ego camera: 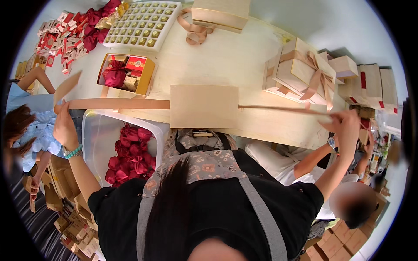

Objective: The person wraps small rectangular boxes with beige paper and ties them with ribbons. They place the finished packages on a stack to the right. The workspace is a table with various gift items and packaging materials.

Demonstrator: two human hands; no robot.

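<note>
A cream gift box (204, 106) stands at the table's near edge, right before me. From its left side a tan satin ribbon (119, 103) runs out flat to my left hand (64, 125), which grips it, its loose end curling up beyond. On the right the ribbon looks narrow, seen edge-on, and reaches my right hand (346, 130), blurred and closed around it. The ribbon is drawn out wide to both sides. What lies under the box is hidden.
Left: an open box with a red pouch (115, 74), a foam tray of small bottles (140, 24), a plastic bin (160, 137) of red pouches. Back: a cream box (220, 14) and ribbon. Right: ribbon-tied boxes (300, 70). People are at both sides, one with a watch close to my right arm.
</note>
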